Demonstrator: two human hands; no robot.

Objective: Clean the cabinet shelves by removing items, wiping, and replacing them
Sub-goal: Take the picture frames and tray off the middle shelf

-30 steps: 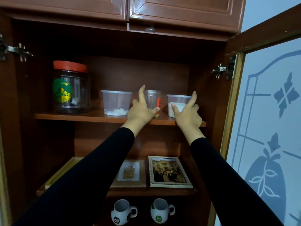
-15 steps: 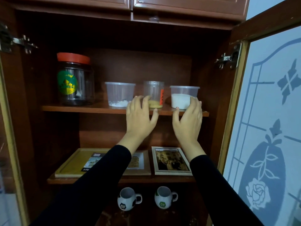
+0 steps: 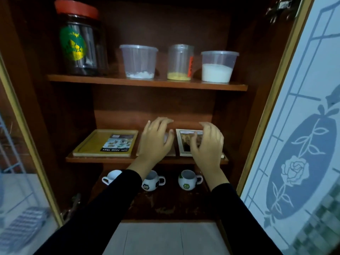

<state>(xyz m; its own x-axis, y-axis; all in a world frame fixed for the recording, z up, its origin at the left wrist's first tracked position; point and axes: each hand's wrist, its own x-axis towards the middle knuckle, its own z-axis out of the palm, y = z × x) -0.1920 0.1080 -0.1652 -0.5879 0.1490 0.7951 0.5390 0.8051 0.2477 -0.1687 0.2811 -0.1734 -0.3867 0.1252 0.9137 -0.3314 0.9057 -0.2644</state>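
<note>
1. Two black-sleeved arms reach into the open cabinet, level with the middle shelf (image 3: 92, 160).
2. The left hand (image 3: 156, 142) hovers above that shelf, its grip loose, fingers half curled around nothing.
3. The right hand (image 3: 207, 146) hangs over the framed photo (image 3: 184, 142), which lies flat on the middle shelf. Its grip is spread and clawed, pinching nothing. Whether the fingertips touch the frame cannot be told.
4. A yellow food tray (image 3: 86, 146) lies flat at the left of the same shelf.
5. The upper shelf (image 3: 110, 80) carries a red-lidded jar (image 3: 81, 39), a near-empty tub (image 3: 138, 61), a slim container (image 3: 180, 61) and a tub of white powder (image 3: 218, 67).
6. Three mugs (image 3: 188, 180) stand below.
</note>
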